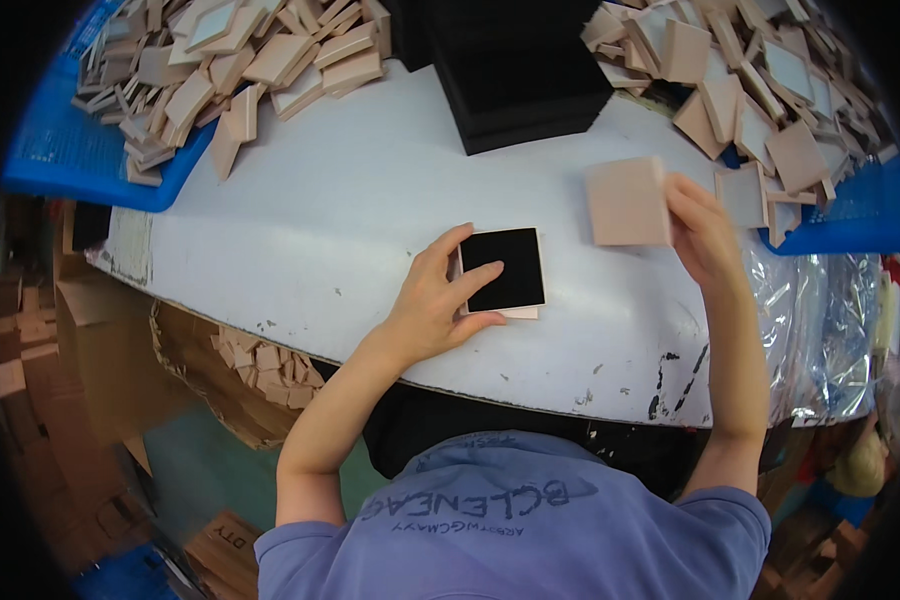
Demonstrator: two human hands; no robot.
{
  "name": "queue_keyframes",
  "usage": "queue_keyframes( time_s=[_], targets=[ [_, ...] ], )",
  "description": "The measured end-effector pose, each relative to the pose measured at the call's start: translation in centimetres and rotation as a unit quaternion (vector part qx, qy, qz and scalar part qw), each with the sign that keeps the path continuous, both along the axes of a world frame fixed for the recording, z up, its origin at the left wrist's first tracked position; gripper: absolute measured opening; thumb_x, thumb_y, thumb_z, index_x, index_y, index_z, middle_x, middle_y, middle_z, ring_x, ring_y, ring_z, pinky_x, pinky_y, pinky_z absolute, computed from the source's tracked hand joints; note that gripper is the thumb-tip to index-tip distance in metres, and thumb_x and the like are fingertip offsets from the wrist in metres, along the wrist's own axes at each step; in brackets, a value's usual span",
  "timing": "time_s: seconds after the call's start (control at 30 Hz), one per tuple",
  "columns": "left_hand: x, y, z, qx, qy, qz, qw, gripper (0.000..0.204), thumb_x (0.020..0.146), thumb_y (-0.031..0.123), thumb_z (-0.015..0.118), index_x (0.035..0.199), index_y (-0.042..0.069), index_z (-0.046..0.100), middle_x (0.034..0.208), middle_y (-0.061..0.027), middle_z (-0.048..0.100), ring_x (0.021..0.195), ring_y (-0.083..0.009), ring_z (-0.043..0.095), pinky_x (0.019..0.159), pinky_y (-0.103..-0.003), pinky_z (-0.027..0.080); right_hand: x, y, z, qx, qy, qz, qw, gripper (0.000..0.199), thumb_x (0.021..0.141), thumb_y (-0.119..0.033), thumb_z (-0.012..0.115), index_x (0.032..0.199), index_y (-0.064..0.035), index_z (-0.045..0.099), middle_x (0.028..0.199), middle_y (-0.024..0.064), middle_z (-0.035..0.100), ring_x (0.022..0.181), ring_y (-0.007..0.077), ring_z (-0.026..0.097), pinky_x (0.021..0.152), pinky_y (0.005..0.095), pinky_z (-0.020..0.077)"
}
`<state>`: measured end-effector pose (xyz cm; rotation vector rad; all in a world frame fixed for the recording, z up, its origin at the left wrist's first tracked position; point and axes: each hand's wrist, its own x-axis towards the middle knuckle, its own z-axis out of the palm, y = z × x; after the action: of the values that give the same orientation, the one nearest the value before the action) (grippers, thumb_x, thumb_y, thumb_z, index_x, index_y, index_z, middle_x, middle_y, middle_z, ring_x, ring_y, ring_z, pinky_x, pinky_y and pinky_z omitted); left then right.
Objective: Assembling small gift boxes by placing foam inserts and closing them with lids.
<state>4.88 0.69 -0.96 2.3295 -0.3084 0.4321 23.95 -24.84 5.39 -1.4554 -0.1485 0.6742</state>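
- Scuffed white desk (pixel 270 245), chipped near its front edge.
- Left hand (pixel 425 302) grips a square black-filled, pale-pink card box (pixel 518 280), mid-desk.
- Right hand (pixel 706 230) pinches a square pale-pink card piece (pixel 625 203) toward the right edge.

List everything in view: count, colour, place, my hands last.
Square box: one, pale pink with black insert, mid-table.
Box half: one, pale pink, centre-right.
Box parts: many, pale pink, heaped far left and right.
Crates: two, blue, under those heaps.
Stacked slabs: uncounted, black, far middle.
Table: one, white, centre.
Cardboard box: one, brown, under table's near-left edge.
Cartons: several, brown, lower left.
Plastic sheeting: uncounted, clear, right side.
Floor: one, green, lower left.
Shirt: one, blue, lower middle.
Left hand: one, bare, on square box.
Right hand: one, bare, gripping box half.
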Motion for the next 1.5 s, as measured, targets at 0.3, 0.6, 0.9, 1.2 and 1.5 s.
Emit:
queue_keyframes(
  time_s=[0.3, 0.6, 0.9, 1.2, 1.5],
  targets=[
    [-2.3, 0.4, 0.9, 0.061, -0.016, 0.016, 0.998, 0.051, 0.067, 0.041, 0.076, 0.107, 0.012, 0.064, 0.128, -0.0243, 0.042, 0.103, -0.0352, 0.051, 0.087, -0.040, 0.041, -3.0, 2.0, -3.7, -0.419, -0.547, 0.016, 0.725, 0.050, 0.080, -0.035, 0.064, 0.116, -0.0013, 0.054, 0.121, 0.0254, 0.048, 0.108, 0.0324, 0.047, 0.089, 0.0370, 0.0377],
    [-1.5, 0.9, 0.8, 0.065, -0.020, 0.012, 0.998, 0.062, 0.067, 0.035, 0.078, 0.119, 0.009, 0.057, 0.131, -0.0265, 0.038, 0.105, -0.0368, 0.051, 0.089, -0.042, 0.042, -3.4, 3.8, -2.8, -0.240, -0.493, 0.143, 0.824, 0.071, 0.065, -0.026, 0.073, 0.127, -0.0054, 0.045, 0.135, 0.0246, 0.036, 0.126, 0.0400, 0.032, 0.102, 0.0450, 0.0290],
    [0.4, 1.3, 0.3, -0.064, -0.028, -0.041, 0.997, 0.101, 0.064, 0.028, 0.082, 0.141, 0.007, 0.020, 0.143, -0.0289, 0.021, 0.122, -0.0415, 0.040, 0.091, -0.041, 0.045, -6.3, 6.5, -1.1, -0.107, -0.545, 0.383, 0.738, 0.054, 0.069, -0.018, 0.072, 0.122, -0.0173, 0.057, 0.138, 0.0224, 0.033, 0.123, 0.0408, 0.035, 0.102, 0.0456, 0.0295],
    [0.2, 1.0, 1.4, 0.030, 0.024, -0.041, 0.998, 0.094, 0.061, 0.023, 0.081, 0.140, 0.006, 0.031, 0.142, -0.0283, 0.023, 0.088, -0.0321, 0.053, 0.083, -0.040, 0.044, -6.9, 6.6, -0.8, -0.148, -0.575, 0.369, 0.715, 0.054, 0.069, -0.017, 0.073, 0.120, -0.0219, 0.059, 0.137, 0.0219, 0.035, 0.122, 0.0393, 0.038, 0.100, 0.0452, 0.0332],
    [0.1, 1.2, 0.9, 0.020, -0.018, -0.028, 0.999, 0.099, 0.063, 0.026, 0.080, 0.142, 0.005, 0.023, 0.143, -0.0306, 0.018, 0.105, -0.0413, 0.050, 0.088, -0.043, 0.044, -5.6, 6.4, -0.7, -0.055, -0.486, 0.354, 0.797, 0.056, 0.066, -0.015, 0.073, 0.120, -0.0166, 0.059, 0.135, 0.0236, 0.037, 0.120, 0.0408, 0.039, 0.100, 0.0462, 0.0323]
  ],
)
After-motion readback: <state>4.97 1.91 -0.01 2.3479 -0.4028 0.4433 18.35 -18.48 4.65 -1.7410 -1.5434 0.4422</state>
